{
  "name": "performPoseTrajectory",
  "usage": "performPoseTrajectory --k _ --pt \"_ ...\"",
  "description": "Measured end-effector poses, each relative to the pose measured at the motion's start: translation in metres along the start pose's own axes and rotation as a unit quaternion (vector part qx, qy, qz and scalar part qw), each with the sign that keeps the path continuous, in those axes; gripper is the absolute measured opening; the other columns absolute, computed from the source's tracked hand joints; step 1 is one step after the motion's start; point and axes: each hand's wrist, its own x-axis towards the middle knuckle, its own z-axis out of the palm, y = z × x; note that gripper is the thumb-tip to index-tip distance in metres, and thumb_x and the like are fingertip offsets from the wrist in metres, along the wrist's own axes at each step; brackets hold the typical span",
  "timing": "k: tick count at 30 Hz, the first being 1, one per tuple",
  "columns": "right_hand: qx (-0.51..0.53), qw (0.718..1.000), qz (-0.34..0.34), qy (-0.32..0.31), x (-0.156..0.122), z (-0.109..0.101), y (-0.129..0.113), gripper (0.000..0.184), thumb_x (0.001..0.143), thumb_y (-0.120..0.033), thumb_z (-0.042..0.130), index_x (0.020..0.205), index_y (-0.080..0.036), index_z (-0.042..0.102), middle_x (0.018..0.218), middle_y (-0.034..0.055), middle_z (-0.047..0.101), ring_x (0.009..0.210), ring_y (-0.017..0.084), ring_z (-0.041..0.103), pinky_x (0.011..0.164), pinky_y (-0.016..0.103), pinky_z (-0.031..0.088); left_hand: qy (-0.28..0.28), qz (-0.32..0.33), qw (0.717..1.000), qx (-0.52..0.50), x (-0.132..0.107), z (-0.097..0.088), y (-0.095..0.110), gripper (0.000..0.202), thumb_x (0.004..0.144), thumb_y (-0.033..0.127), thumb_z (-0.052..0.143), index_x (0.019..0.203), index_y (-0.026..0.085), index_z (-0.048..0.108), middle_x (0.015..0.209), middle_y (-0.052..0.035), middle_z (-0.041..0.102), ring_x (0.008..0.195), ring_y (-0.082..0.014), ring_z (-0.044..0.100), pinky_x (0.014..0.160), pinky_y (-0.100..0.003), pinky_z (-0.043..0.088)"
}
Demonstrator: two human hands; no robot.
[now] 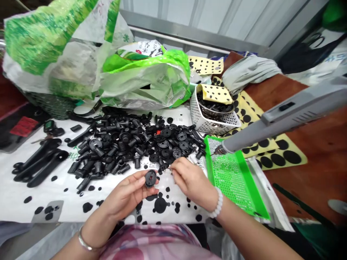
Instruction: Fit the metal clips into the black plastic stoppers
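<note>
Near the black pile (125, 139), left hand (129, 191) holds black disc (150, 178) edgewise, could slip; right hand's (192, 179) grip pinched narrow, contents unclear.

Pale ribbed wall (211, 16) — crossed by grey rail (189, 32) (white strip (176, 39) just below) — reddish-brown tabletop (317, 184) at right.

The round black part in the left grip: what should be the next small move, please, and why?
Probably bring the right grip leftward to the round black part. The left grip holds it with its flat face showing, and the right grip, drawn into a pinch, is close but not touching it. Whether that pinch holds something small, I cannot tell.
</note>
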Motion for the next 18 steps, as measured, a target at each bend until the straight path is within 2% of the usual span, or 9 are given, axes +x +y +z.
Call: performPoseTrajectory --k 2,3,6,8,10,13,15,18 --pt "0.104 0.991 0.023 0.075 -0.006 -0.004 0.002 0.021 0.091 -0.015 0.041 0.105 -0.012 0.057 0.087 0.0072 0.061 0.072 0.013 0.063 0.064 0.025 0.053 -0.007 -0.009 1.0 -0.006 0.0 0.002 0.001 0.024 0.082 0.021 0.061 0.105 0.013 0.066 0.094 -0.0106 0.069 0.078 -0.0171 0.064 0.088 -0.037 0.046" --pt "0.187 0.975 0.035 0.118 -0.009 -0.005 0.001 0.022 0.091 -0.016 0.043 0.107 -0.014 0.056 0.084 0.0055 0.061 0.067 0.012 0.063 0.06 0.024 0.053 -0.014 -0.015 1.0 -0.01 -0.001 0.004 0.001 0.026 0.082 0.021 0.06 0.107 0.014 0.065 0.095 -0.0105 0.069 0.078 -0.0168 0.064 0.089 -0.036 0.046" --pt "0.429 0.873 0.065 0.223 -0.016 -0.005 -0.006 0.016 0.086 -0.017 0.054 0.1 -0.017 0.062 0.077 0.0017 0.065 0.056 0.009 0.064 0.053 0.022 0.055 -0.042 -0.034 0.998 -0.02 -0.001 0.013 0.0 0.032 0.083 0.02 0.059 0.115 0.016 0.061 0.098 -0.0102 0.069 0.082 -0.017 0.064 0.092 -0.037 0.044" --pt "0.482 0.836 0.082 0.25 -0.019 -0.005 -0.013 0.014 0.083 -0.016 0.058 0.095 -0.018 0.064 0.077 0.0012 0.069 0.058 0.01 0.067 0.057 0.023 0.057 -0.053 -0.043 0.997 -0.024 -0.001 0.02 -0.002 0.032 0.083 0.02 0.058 0.115 0.016 0.061 0.099 -0.0101 0.069 0.083 -0.0176 0.065 0.093 -0.039 0.044" --pt "0.487 0.828 0.085 0.266 -0.02 -0.004 -0.017 0.015 0.082 -0.014 0.059 0.095 -0.019 0.065 0.079 0.0017 0.072 0.059 0.011 0.067 0.059 0.024 0.058 -0.053 -0.047 0.997 -0.025 -0.001 0.025 -0.005 0.031 0.083 0.021 0.059 0.114 0.016 0.062 0.102 -0.0104 0.068 0.082 -0.0182 0.065 0.092 -0.04 0.044" --pt "0.474 0.833 0.073 0.276 -0.023 -0.001 -0.019 0.017 0.083 -0.014 0.057 0.098 -0.019 0.064 0.082 0.0024 0.072 0.06 0.011 0.067 0.059 0.025 0.058 -0.043 -0.053 0.997 -0.022 0.0 0.031 -0.01 0.03 0.082 0.021 0.06 0.111 0.017 0.063 0.108 -0.0103 0.066 0.081 -0.0186 0.065 0.092 -0.041 0.045" --pt "0.451 0.843 0.062 0.287 -0.025 0.0 -0.018 0.018 0.084 -0.014 0.056 0.099 -0.019 0.063 0.084 0.0026 0.072 0.061 0.011 0.067 0.059 0.026 0.058 -0.036 -0.058 0.997 -0.024 0.001 0.033 -0.012 0.028 0.082 0.02 0.06 0.109 0.017 0.064 0.107 -0.0092 0.067 0.083 -0.0192 0.065 0.092 -0.041 0.045" --pt "0.39 0.872 0.022 0.295 -0.029 0.001 -0.016 0.02 0.084 -0.01 0.054 0.1 -0.02 0.062 0.085 0.0038 0.071 0.069 0.014 0.066 0.065 0.03 0.056 -0.031 -0.064 0.997 -0.032 0.003 0.036 -0.014 0.025 0.082 0.019 0.061 0.106 0.016 0.065 0.101 -0.0081 0.068 0.084 -0.0198 0.065 0.089 -0.039 0.047"
